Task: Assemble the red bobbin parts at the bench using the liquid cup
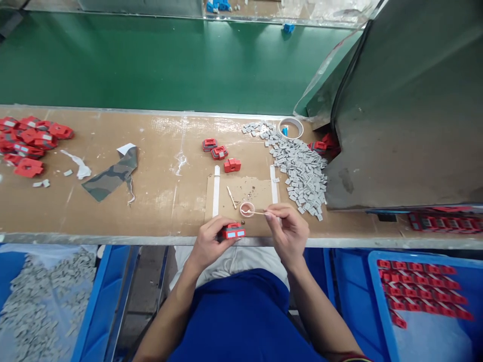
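Note:
My left hand (212, 238) grips a red plastic toy part (234, 231) with two pale windows, close to the table's front edge. In my right hand (289, 232), a thin wooden stick (257, 212) is pinched between thumb and fingers. Its tip reaches into a small round cup (247, 209) with a pinkish inside. Beside the cup lies a short white stick (231, 197). Just beyond it are three more red parts, one of them a red block (232, 165).
Many small grey tiles (302, 171) are heaped at right, with a tape roll (291, 128) behind. More red parts (32, 141) and camouflage cloth (113, 173) lie left. A large dark panel (407, 110) stands right. Blue trays (372, 301) flank my lap.

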A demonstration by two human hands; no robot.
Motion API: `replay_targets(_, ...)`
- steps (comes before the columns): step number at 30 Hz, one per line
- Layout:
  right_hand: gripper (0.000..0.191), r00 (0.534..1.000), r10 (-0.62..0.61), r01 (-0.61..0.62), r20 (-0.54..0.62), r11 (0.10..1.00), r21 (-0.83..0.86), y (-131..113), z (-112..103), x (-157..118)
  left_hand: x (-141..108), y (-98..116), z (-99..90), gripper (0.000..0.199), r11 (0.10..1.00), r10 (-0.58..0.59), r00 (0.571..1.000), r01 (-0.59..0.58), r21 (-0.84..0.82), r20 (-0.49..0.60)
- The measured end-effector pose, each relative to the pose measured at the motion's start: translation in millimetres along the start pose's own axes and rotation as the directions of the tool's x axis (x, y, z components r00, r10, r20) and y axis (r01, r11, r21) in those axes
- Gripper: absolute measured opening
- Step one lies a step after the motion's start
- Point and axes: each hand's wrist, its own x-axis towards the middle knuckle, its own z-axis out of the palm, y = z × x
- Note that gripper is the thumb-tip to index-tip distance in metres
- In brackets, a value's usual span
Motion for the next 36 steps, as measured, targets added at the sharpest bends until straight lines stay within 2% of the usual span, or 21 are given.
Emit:
replay_targets(2, 0.013, 0.999, -0.029, 0.032, 0.041, 0.996, -0.081, 7.2, 5.8, 2.2, -0.4, 0.1, -0.8, 0.02, 1.0, -0.026, 1.0, 0.026, -0.018, 0.001)
replay_targets(5, 0.02, 0.981, -0.073, 0.103, 0.181, 0.981, -0.164, 15.1, 11.2, 5.5, -0.3, -0.7, -1.9, 0.021, 0.997, -0.055, 0.998, 0.055, -0.052, -0.004)
replay_targets(7, 0.03, 0.966, -0.109, 0.155, 0.234, 0.969, -0.191, 19.9, 5.5, 13.7, 0.4, -1.8, -2.7, 0.021, 0.996, -0.057, 0.998, 0.056, -0.067, -0.012)
replay_targets(9, 0.034, 0.965, -0.109, 0.17, 0.24, 0.953, -0.252, 25.8, -8.3, 30.0, 1.3, -3.2, -3.3, 0.021, 0.997, -0.044, 0.999, 0.042, -0.07, -0.026)
replay_targets(12, 0.029, 0.953, -0.009, 0.145, 0.302, 0.891, -0.43, 38.9, -32.8, 65.0, 1.7, -6.1, -4.0, 0.026, 0.997, -0.025, 0.999, 0.022, -0.075, -0.041)
replay_targets(14, 0.027, 0.917, 0.069, 0.169, 0.392, 0.823, -0.542, 49.5, -43.9, 87.6, 1.1, -8.0, -4.1, 0.03, 0.997, -0.016, 0.999, 0.013, -0.079, -0.044)
replay_targets(17, 0.025, 0.866, 0.127, 0.232, 0.483, 0.754, -0.615, 63.1, -51.7, 111.1, 0.0, -9.9, -4.0, 0.032, 0.997, -0.001, 0.999, -0.003, -0.082, -0.042)
replay_targets(19, 0.024, 0.849, 0.138, 0.258, 0.51, 0.734, -0.629, 68.9, -55.8, 119.5, -0.6, -10.5, -3.9, 0.032, 0.997, 0.007, 0.999, -0.01, -0.079, -0.043)
replay_targets(25, 0.02, 0.803, 0.22, 0.312, 0.554, 0.638, -0.704, 80.4, -66.0, 123.1, -2.3, -12.0, -4.2, 0.032, 0.997, -0.02, 0.999, 0.016, -0.08, -0.048)
replay_targets(31, 0.019, 0.84, 0.157, 0.375, 0.52, 0.524, -0.765, 86.6, -62.0, 110.7, -2.8, -11.5, -4.3, 0.032, 0.996, -0.033, 0.998, 0.029, -0.082, -0.049)
replay_targets(36, 0.025, 0.822, 0.14, 0.45, 0.551, 0.434, -0.781, 81.3, -62.3, 100.6, -3.0, -11.3, -2.6, 0.032, 0.993, -0.039, 0.998, 0.033, -0.11, -0.056)
